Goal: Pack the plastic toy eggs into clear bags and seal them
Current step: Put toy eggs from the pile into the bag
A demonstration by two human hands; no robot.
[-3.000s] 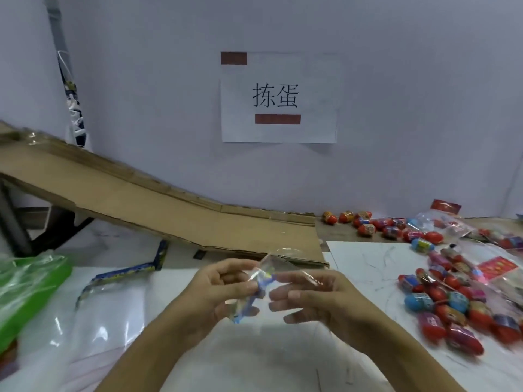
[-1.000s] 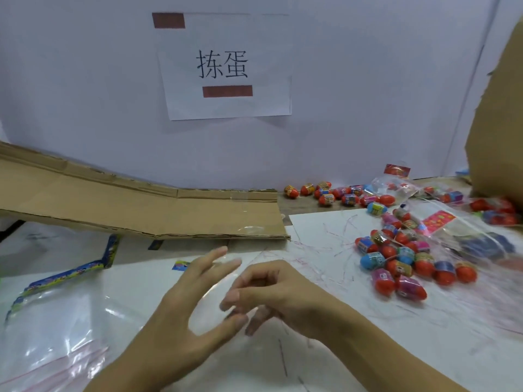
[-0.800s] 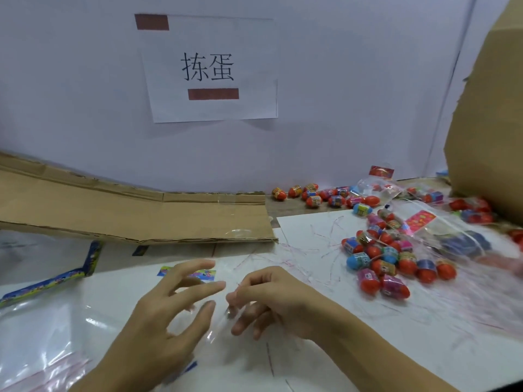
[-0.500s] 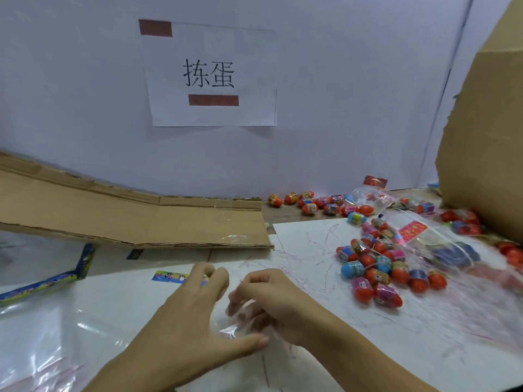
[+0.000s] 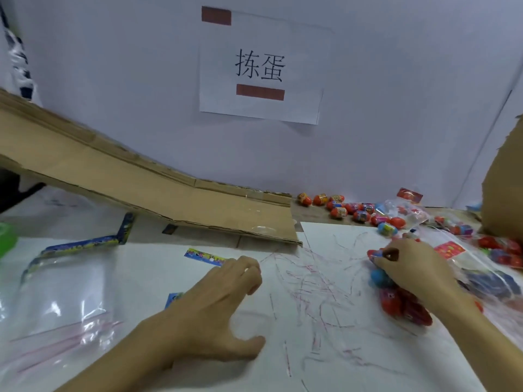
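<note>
My right hand (image 5: 416, 267) reaches into the pile of toy eggs (image 5: 396, 301) at the right, and its fingertips curl round a red egg (image 5: 377, 253). A blue egg (image 5: 380, 277) lies just under that hand. My left hand (image 5: 220, 301) rests on the white table over a small clear bag with a blue printed header (image 5: 205, 255). Its fingers are loosely bent and its thumb is spread wide, gripping nothing. The hand hides most of the bag.
More eggs (image 5: 339, 207) line the wall at the back. Filled clear bags (image 5: 407, 210) lie at the far right beside a cardboard box (image 5: 506, 188). A cardboard ramp (image 5: 141, 188) slopes down from the left. Large empty clear bags (image 5: 65, 292) lie at the left.
My right hand left the small bag and moved right to the egg pile, where it closed on a red egg. My left hand stayed over the bag.
</note>
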